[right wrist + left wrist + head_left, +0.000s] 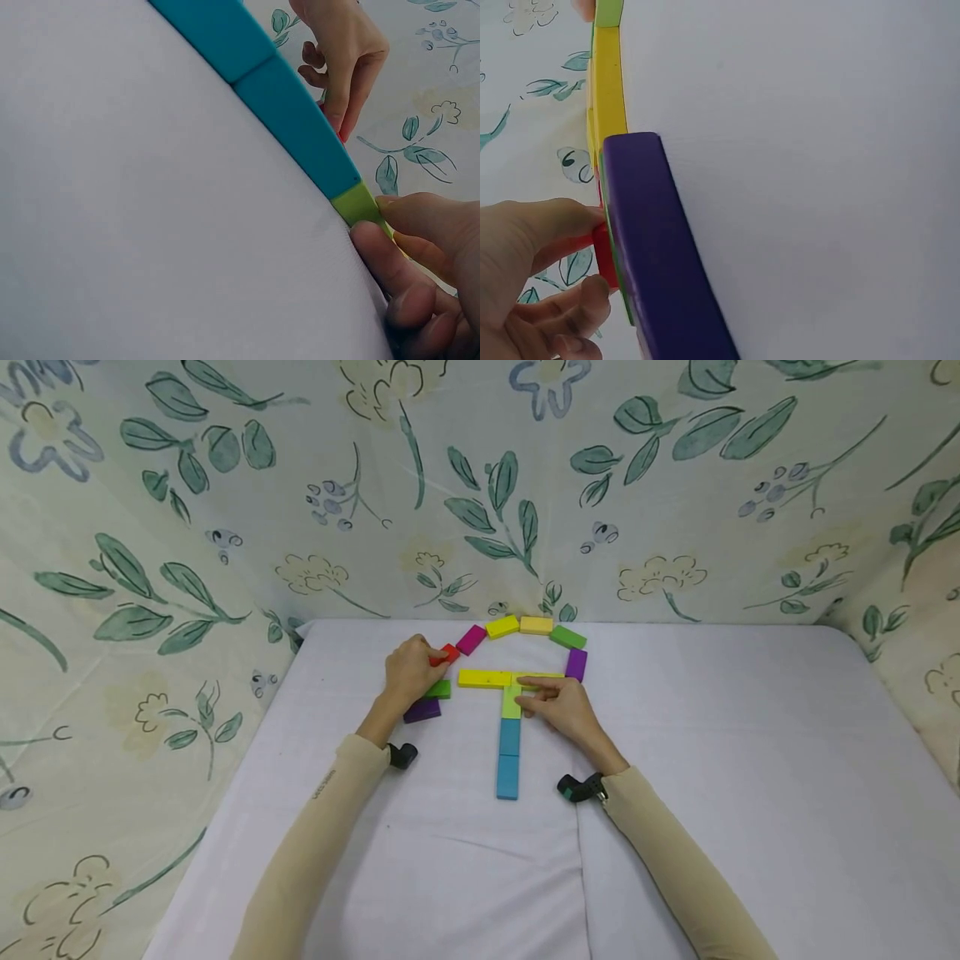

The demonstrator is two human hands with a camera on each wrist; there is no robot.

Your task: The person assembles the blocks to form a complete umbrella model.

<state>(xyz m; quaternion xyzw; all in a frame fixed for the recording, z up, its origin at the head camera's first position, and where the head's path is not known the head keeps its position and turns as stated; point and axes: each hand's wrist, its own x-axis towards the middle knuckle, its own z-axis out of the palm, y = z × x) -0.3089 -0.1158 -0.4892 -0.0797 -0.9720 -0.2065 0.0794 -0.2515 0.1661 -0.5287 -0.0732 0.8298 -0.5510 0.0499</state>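
Observation:
My left hand [412, 670] pinches a red block [450, 653] between thumb and fingers at the left end of a curved row of coloured blocks. Close by its wrist lie a green block [438, 689] and a dark purple block [660, 247], which partly covers the red one in the left wrist view. The fingertips of my right hand [564, 706] are on a light green block [512, 703], top of a column with two blue blocks [509, 737]. A yellow block [483, 678] lies left of its top, another yellow block [555, 676] right, partly hidden by the right hand.
The curve continues through magenta [471, 640], yellow [502, 627], pale orange [536, 625], green [567, 637] and purple [576, 664] blocks. A white cloth [712, 760] covers the table. Behind it hangs a floral curtain [510, 502]. Each wrist wears a black camera.

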